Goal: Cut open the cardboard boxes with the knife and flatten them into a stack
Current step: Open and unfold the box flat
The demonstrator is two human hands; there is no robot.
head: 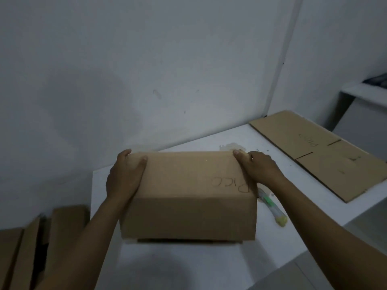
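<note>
Nearest of all, two bare forearms rising from the bottom edge: left forearm from 7 o'clock, right forearm from 5 o'clock, both reaching to the middle of the view.

Behind everything, from 9 round to 2 o'clock, grey-white wall, scuffed in places. Below it, white table, spreading from centre toward 3 and 6 o'clock, with a pale stain near its far edge.

At centre, closed brown cardboard box, long side toward the camera, a handwritten word upside down on the top face near the right end, a dark strip showing under the near bottom edge. Resting on the table or held just above it: impossible to tell.

At 3 o'clock, well apart from the box, flattened cardboard lying flat on the table's far right corner, with slits and similar handwriting visible. At 8 o'clock, beyond the table's left edge and lower, more cardboard pieces standing on edge, leaning side by side.

On the box's left end, left hand: fingers together, wrapped over the far top corner, thumb laid along the top face. On the right end, right hand: thumb on the top edge, fingers close together, curled round the far corner.

Smallest, at 4 o'clock, knife with a white, green and yellow body, lying on the table just beside the box's right end, between box and right forearm.
</note>
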